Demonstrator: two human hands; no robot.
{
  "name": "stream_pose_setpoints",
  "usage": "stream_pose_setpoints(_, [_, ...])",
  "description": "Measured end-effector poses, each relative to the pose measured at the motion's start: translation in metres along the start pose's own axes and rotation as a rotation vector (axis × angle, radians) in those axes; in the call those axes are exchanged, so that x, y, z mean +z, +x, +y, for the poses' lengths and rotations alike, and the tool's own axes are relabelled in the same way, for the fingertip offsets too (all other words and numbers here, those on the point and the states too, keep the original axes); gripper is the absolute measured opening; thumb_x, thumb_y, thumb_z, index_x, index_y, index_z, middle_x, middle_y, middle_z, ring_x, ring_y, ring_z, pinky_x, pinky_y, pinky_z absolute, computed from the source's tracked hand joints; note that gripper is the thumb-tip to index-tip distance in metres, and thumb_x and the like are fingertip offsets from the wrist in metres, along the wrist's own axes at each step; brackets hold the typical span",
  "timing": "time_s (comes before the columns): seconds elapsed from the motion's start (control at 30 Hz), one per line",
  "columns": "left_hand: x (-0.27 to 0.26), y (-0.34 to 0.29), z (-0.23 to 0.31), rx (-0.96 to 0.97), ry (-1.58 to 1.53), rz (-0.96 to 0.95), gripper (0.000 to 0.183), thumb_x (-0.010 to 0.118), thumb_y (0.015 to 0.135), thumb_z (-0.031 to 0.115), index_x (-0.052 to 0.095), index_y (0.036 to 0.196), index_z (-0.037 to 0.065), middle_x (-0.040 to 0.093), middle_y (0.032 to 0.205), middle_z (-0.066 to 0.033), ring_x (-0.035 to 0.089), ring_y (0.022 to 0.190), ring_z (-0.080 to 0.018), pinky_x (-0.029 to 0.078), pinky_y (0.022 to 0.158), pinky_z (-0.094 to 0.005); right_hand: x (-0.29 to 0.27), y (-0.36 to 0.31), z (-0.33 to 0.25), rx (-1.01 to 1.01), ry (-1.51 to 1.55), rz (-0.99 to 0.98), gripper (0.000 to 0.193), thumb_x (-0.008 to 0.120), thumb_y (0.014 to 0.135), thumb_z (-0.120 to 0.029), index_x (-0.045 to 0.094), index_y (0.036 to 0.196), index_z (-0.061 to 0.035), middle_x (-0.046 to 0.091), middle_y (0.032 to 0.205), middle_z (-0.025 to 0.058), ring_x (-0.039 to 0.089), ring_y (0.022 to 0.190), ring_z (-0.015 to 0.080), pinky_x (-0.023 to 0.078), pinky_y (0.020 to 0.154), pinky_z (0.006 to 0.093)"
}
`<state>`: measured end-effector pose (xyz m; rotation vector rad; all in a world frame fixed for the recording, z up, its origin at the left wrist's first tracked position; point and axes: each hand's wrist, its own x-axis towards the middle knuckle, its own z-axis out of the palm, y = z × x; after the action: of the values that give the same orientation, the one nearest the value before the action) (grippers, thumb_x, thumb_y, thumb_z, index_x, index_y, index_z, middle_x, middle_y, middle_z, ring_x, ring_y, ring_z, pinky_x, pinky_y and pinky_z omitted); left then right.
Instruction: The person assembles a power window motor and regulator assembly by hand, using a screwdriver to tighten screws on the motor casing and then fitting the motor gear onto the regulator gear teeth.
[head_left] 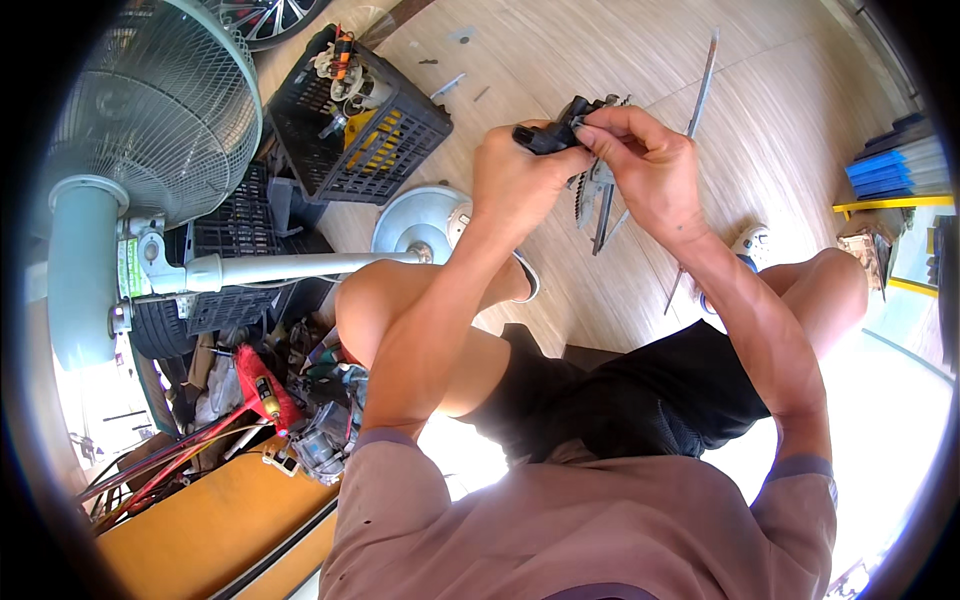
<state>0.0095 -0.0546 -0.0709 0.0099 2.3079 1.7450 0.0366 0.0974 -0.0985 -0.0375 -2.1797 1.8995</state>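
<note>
My left hand (515, 180) is closed around a black moulded part (548, 137) with a rounded, tube-like end, whose exact kind I cannot make out. At the part's other end, my right hand (645, 165) has thumb and fingers pinched together. Whatever small thing lies between those fingertips is too small to name. Below and behind the hands is a grey toothed metal piece (583, 200), partly covered by the fingers. Beside it a dark narrow bar (603, 218) slants down. Beyond my right hand a long thin metal strip (704, 85) sticks up.
A pale blue-green fan (150, 110) stands at the left, its pole reaching a round base (410, 215). Near it a black plastic crate (390, 150) holds tools and parts. Cluttered parts, including a red piece (265, 390), lie lower left. Blue stacked items (890, 172) are at the right.
</note>
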Motion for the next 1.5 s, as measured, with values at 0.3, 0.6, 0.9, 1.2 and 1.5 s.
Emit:
stream_pose_setpoints(0.3, [0.003,0.0,0.001,0.007,0.047,-0.029,0.016,0.076,0.077,0.012,0.072,0.084,-0.001,0.066,0.072,-0.0016,0.058,0.065,-0.0083,0.046,0.06,-0.0251,-0.002,0.0,-0.001,0.017,0.028,0.002,0.015,0.073,0.089,-0.009,0.072,0.101,0.0003,0.074,0.082,0.0096,0.068,0.073,0.0116,0.054,0.067,0.026])
stream_pose_setpoints(0.6, [0.002,0.001,0.0,-0.014,0.037,-0.029,0.017,0.076,0.077,0.013,0.071,0.084,-0.002,0.066,0.072,-0.0018,0.058,0.065,-0.0082,0.045,0.059,-0.0248,-0.003,0.0,-0.005,-0.004,-0.085,0.012,0.017,0.073,0.089,-0.013,0.073,0.1,-0.0006,0.073,0.079,0.0109,0.068,0.07,0.0135,0.054,0.065,0.0266])
stream_pose_setpoints(0.9, [0.004,0.0,0.005,-0.038,0.036,-0.024,0.017,0.076,0.078,0.014,0.072,0.084,-0.001,0.065,0.071,-0.0011,0.057,0.066,-0.0078,0.045,0.059,-0.0251,-0.004,0.0,-0.008,-0.143,-0.17,0.031,0.015,0.073,0.088,-0.012,0.073,0.097,-0.0002,0.072,0.081,0.0127,0.069,0.069,0.0188,0.054,0.063,0.0293])
stream_pose_setpoints(1.2, [0.004,-0.001,0.007,-0.029,0.068,-0.024,0.016,0.075,0.078,0.013,0.071,0.083,-0.001,0.065,0.071,-0.0008,0.057,0.066,-0.0078,0.045,0.06,-0.0257,-0.004,0.0,-0.008,-0.214,-0.211,0.048,0.014,0.072,0.088,-0.013,0.073,0.094,-0.0004,0.071,0.083,0.0143,0.068,0.067,0.0247,0.053,0.062,0.032])
stream_pose_setpoints(1.5, [0.004,0.001,0.001,-0.033,0.042,-0.023,0.014,0.075,0.078,0.012,0.07,0.082,-0.001,0.064,0.07,-0.0008,0.057,0.065,-0.0081,0.044,0.059,-0.0257,-0.004,0.002,-0.009,-0.237,-0.253,0.035,0.013,0.071,0.089,-0.014,0.073,0.092,-0.0006,0.069,0.079,0.015,0.066,0.066,0.0274,0.052,0.061,0.0344])
